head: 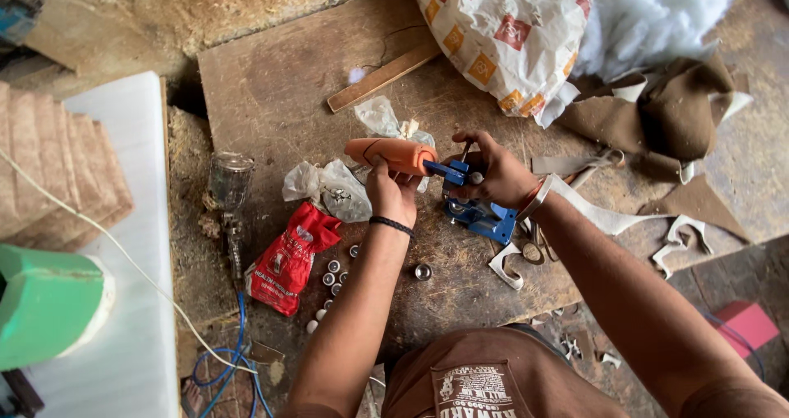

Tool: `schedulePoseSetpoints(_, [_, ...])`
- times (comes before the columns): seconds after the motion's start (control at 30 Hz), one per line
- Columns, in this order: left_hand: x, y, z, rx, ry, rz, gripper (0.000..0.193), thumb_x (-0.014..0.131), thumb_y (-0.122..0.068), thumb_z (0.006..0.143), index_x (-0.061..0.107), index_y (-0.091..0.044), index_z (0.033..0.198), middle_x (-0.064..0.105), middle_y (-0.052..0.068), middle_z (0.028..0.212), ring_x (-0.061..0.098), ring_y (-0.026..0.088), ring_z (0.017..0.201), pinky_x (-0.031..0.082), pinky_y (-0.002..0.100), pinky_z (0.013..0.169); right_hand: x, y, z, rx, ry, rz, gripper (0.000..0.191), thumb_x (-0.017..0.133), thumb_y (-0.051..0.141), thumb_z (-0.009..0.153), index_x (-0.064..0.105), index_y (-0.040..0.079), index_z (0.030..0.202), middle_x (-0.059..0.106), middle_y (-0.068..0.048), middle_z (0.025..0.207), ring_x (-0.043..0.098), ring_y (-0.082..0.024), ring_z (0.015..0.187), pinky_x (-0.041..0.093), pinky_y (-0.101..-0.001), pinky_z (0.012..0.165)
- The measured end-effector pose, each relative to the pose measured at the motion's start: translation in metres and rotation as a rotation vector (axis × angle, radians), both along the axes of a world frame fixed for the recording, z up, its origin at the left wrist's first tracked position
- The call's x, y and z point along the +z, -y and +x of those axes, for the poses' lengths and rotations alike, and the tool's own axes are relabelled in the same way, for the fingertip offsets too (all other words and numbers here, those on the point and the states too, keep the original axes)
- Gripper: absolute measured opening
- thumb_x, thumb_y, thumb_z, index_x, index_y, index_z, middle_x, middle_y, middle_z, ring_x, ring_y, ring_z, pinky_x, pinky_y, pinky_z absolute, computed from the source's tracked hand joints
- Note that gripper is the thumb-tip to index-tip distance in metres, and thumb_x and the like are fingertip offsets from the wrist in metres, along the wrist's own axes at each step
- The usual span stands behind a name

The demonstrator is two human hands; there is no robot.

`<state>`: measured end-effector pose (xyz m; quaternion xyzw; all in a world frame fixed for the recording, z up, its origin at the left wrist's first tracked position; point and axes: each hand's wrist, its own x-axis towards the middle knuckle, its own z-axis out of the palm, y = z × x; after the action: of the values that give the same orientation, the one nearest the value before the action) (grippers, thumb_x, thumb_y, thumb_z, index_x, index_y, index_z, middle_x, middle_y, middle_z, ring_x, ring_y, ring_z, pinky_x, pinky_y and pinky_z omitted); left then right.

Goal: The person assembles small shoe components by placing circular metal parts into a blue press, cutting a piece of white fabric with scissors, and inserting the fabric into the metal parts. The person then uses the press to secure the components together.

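A small blue hand press (pixel 481 208) stands on a worn wooden board (pixel 271 89). Its lever has an orange grip (pixel 390 153), and my left hand (pixel 393 189) is closed around that grip from below. My right hand (pixel 491 171) pinches the blue head of the press near its top, fingers bent around a small metal part. A black band circles my left wrist and a red one my right. Several small silver button shells (pixel 333 274) lie on the board beside my left forearm, and one more (pixel 422 271) sits apart.
A red packet (pixel 288 258) and crumpled clear plastic bags (pixel 333 186) lie left of the press. Brown and white fabric scraps (pixel 657 106), a printed sack (pixel 509 32) and white stuffing (pixel 649 11) crowd the upper right. A spray gun (pixel 230 188) with blue hose lies at left.
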<state>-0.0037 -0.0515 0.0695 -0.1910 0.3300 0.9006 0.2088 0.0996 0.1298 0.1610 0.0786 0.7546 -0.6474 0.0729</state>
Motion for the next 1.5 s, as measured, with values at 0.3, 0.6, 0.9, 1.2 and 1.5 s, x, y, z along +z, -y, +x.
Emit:
schedulePoseSetpoints(0.3, [0.021,0.043,0.005,0.164,-1.135,-1.121,0.028,0.053,-0.031,0.111,0.054,-0.007,0.125,0.063,0.013,0.126,0.066,0.019,0.104,0.062,0.035,0.076,-0.014,0.003,0.009,-0.058,-0.041,0.052,0.089,0.09,-0.002,0.069,0.043,0.013,0.143,0.076,-0.009,0.116,0.068,-0.017,0.105,0.057,-0.0347,0.095])
schedulePoseSetpoints(0.6, [0.089,-0.021,-0.058,-1.435,-0.991,-1.11,0.031,0.038,-0.039,0.108,0.052,-0.011,0.108,0.074,0.007,0.087,0.073,0.016,0.06,0.058,0.03,0.05,-0.001,0.006,0.011,0.019,-0.015,0.028,0.096,0.09,0.002,0.068,0.038,0.014,0.148,0.075,-0.011,0.122,0.07,-0.019,0.114,0.056,-0.0376,0.102])
schedulePoseSetpoints(0.9, [0.058,0.029,-0.003,-0.964,-1.21,-1.309,0.031,0.041,-0.041,0.109,0.057,-0.015,0.103,0.071,0.003,0.065,0.073,0.021,0.059,0.049,0.035,0.046,0.009,0.019,0.023,0.238,-0.059,-0.079,0.101,0.082,-0.004,0.076,0.024,0.015,0.157,0.073,-0.013,0.129,0.072,-0.021,0.115,0.06,-0.0381,0.097])
schedulePoseSetpoints(1.2, [0.045,0.042,-0.017,-0.907,-1.23,-1.226,0.028,0.041,-0.038,0.11,0.055,-0.015,0.102,0.069,-0.001,0.063,0.068,0.017,0.05,0.048,0.034,0.042,0.0,0.02,0.024,0.162,-0.001,-0.212,0.101,0.076,-0.01,0.076,0.025,0.015,0.159,0.067,-0.018,0.136,0.073,-0.024,0.109,0.065,-0.0389,0.089])
schedulePoseSetpoints(1.5, [0.055,0.037,-0.004,-0.887,-1.248,-1.374,0.027,0.045,-0.039,0.108,0.054,-0.014,0.099,0.068,0.0,0.062,0.067,0.017,0.05,0.049,0.036,0.044,0.0,0.023,0.025,0.116,0.039,-0.231,0.104,0.076,-0.012,0.073,0.024,0.017,0.159,0.066,-0.017,0.135,0.073,-0.024,0.11,0.067,-0.0389,0.089])
